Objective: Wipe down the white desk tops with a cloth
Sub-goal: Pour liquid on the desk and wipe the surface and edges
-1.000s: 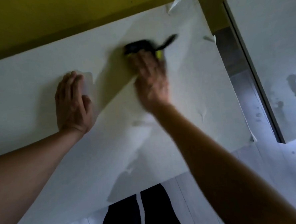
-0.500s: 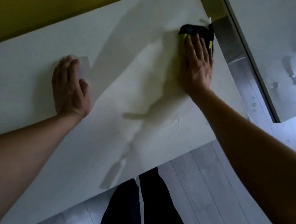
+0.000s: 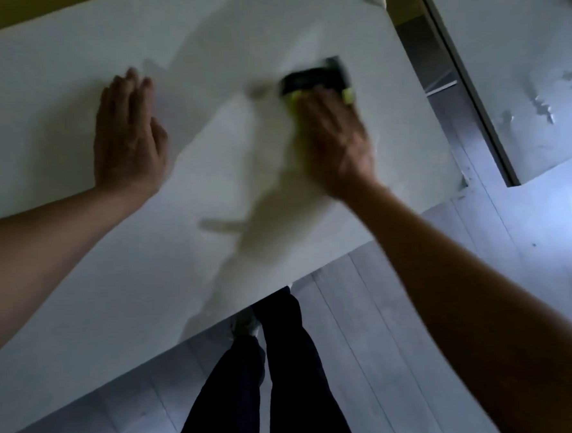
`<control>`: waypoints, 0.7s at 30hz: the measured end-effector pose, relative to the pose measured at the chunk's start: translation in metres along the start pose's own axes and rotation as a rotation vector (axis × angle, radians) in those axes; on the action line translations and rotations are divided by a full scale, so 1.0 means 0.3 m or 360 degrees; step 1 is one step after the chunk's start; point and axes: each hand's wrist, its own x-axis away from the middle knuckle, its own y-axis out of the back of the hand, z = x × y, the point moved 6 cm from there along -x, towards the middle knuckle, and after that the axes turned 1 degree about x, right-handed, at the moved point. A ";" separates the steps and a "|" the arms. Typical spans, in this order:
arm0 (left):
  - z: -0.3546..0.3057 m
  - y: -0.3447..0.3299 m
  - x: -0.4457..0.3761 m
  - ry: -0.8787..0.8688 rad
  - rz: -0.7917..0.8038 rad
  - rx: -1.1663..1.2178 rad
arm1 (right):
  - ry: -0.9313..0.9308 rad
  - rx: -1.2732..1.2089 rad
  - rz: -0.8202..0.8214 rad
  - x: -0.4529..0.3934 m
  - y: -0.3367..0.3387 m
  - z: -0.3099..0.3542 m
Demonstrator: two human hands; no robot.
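A white desk top [image 3: 80, 269] fills the left and middle of the head view. My right hand [image 3: 335, 139] lies flat on a black cloth with yellow-green edging [image 3: 314, 78] and presses it onto the desk's right part; the hand is blurred with motion and covers most of the cloth. My left hand [image 3: 127, 139] rests flat on the desk further left, fingers straight. A second white desk top [image 3: 514, 35] stands to the right, with dark smears on its surface.
A narrow gap [image 3: 436, 73] with grey floor separates the two desks. A yellow wall [image 3: 14, 15] runs along the far edge. My dark-trousered legs [image 3: 271, 384] stand on the grey plank floor [image 3: 401, 309] at the near desk edge.
My right hand has slid the cloth from the desk's far right edge back toward the left and nearer to me. My left hand has stayed planted on the desk.
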 end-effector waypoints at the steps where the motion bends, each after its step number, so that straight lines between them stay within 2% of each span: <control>1: -0.040 0.002 0.034 -0.0096 0.0052 0.0027 | -0.0147 0.0096 -0.0005 -0.007 0.029 -0.103; 4: -0.191 -0.007 0.192 -0.0250 0.0155 0.0137 | -0.0381 0.0052 0.0174 -0.003 0.073 -0.255; 7: -0.309 -0.042 0.305 -0.0200 0.0209 0.0248 | -0.0495 0.0019 0.0036 0.057 0.059 -0.128; 10: -0.321 -0.063 0.308 -0.0058 0.0154 0.0280 | -0.0288 -0.0150 -0.0074 0.207 0.014 0.183; 13: -0.312 -0.080 0.310 -0.0080 0.0040 0.0247 | 0.0001 -0.0243 0.0166 0.381 -0.013 0.422; 16: -0.323 -0.075 0.312 -0.0112 0.0007 0.0249 | 0.0224 -0.0154 0.0203 0.392 0.001 0.324; 17: -0.327 -0.073 0.313 -0.0144 0.0019 0.0246 | 0.0126 -0.0087 0.0146 0.383 0.019 0.219; 20: -0.328 -0.065 0.316 -0.0156 0.0038 0.0217 | -0.0651 0.0075 0.0082 0.392 0.132 -0.188; 21: -0.328 -0.066 0.314 -0.0144 0.0040 0.0221 | -0.0825 0.0055 0.0082 0.409 0.161 -0.285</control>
